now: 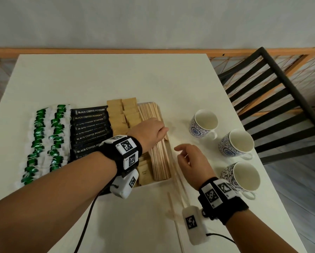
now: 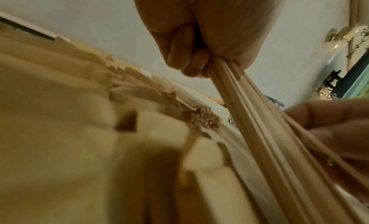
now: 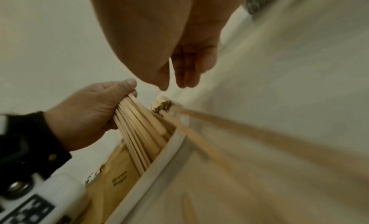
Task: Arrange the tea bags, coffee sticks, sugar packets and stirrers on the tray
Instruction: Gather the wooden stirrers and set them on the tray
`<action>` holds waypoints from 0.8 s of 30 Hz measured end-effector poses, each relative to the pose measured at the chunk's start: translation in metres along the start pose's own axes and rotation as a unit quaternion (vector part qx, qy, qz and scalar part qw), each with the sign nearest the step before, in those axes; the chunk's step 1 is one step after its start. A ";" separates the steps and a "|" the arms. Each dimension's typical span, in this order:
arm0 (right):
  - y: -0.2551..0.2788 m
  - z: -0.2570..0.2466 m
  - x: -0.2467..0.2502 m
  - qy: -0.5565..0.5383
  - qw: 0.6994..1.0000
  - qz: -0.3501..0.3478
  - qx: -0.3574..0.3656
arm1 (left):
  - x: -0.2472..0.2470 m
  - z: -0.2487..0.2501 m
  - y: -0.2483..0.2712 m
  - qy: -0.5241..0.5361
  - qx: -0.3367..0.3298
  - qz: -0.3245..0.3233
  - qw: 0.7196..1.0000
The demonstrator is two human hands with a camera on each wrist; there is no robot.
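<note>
At the tray's (image 1: 168, 180) right rim, beside bare desk (image 1: 116, 77), the left grip (image 1: 149, 131) clutches wooden stirrers (image 2: 249, 124); the right grip (image 1: 190, 161) hovers loosely spread.

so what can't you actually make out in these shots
- Tray: head view, most of its rim hidden by the packets and the left forearm.
- Print on the brown sugar packets: right wrist view, too blurred to read.
- Loose stirrers on the table: right wrist view, motion blur; count unclear.
- Stirrers gripped by the left hand: left wrist view, their ends run out of frame.
</note>
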State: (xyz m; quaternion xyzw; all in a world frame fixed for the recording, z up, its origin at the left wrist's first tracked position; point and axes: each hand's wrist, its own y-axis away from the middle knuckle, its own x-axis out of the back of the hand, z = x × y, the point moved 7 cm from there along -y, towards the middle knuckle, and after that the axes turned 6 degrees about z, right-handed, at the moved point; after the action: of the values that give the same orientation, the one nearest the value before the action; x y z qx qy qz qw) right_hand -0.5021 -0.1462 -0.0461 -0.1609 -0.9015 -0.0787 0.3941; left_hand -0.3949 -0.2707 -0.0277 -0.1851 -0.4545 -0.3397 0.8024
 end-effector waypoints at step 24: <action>0.126 0.025 0.015 0.233 0.951 -0.202 -0.034 | -0.004 -0.013 -0.010 -0.012 0.016 0.026 0.999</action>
State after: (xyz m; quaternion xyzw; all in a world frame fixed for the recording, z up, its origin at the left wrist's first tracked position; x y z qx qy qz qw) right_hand -0.4844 -0.0182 -0.0500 0.0340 -0.7952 -0.2224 0.5630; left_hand -0.3956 -0.2839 -0.0384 -0.1877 -0.4646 -0.3088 0.8084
